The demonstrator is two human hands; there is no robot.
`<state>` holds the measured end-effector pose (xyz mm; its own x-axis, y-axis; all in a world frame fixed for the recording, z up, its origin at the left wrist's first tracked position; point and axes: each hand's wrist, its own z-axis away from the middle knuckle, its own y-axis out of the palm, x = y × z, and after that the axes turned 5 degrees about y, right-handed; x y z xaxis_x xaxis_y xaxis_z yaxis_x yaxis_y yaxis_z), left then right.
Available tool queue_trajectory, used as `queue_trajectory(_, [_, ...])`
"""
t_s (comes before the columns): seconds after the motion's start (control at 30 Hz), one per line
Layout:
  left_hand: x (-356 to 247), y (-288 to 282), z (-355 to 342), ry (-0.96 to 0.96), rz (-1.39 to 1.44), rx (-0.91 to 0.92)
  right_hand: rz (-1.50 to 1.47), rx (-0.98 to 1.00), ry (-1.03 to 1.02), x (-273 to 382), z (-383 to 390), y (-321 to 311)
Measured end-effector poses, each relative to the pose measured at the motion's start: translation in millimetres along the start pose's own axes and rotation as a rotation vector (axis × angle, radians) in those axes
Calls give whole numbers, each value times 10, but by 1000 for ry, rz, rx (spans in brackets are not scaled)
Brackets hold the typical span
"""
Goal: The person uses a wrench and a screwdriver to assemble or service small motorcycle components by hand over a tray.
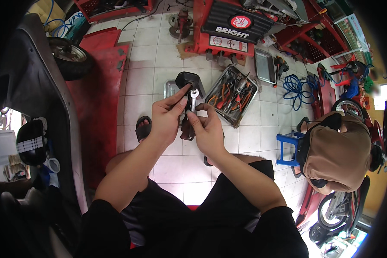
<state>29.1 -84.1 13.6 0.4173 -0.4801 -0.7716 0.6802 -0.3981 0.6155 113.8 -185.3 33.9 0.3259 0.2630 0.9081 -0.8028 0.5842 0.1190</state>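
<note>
In front of me, between my two hands, is a black housing shaped like a motorbike mirror (189, 79), with a dark stem below it. My left hand (167, 112) is closed on the stem just under the housing, thumb and forefinger pinching near the joint. A silver spanner (194, 99) stands almost upright, its open end at that joint. My right hand (207, 129) grips the spanner's lower part between thumb and fingers. The fingers partly hide the stem and the spanner's lower end.
A metal tray (254, 88) full of pliers and other hand tools lies on the tiled floor, right of my hands. Beyond stand a red tool cabinet (221, 48) and a shallow tray (265, 65). Left is a red platform (99, 99); right, a person (337, 152) sits near a blue stool (287, 148).
</note>
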Motion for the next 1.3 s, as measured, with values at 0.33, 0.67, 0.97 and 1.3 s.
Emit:
queue_trajectory(0.33, [1,-4,-49,742,-789,109,-520,218,136,95,126,31])
queue_trajectory(0.67, [-224,-31,-70,1149,-1275,282,-983,382,346,507,281,-235])
queue_trajectory(0.97, [-95,77,88,883,-969,491,-220,244,-146,652,-18,-658])
queue_trajectory(1.3, [-53,-48,-3,56,-255,221,289,-63,-279,699,-68,-751])
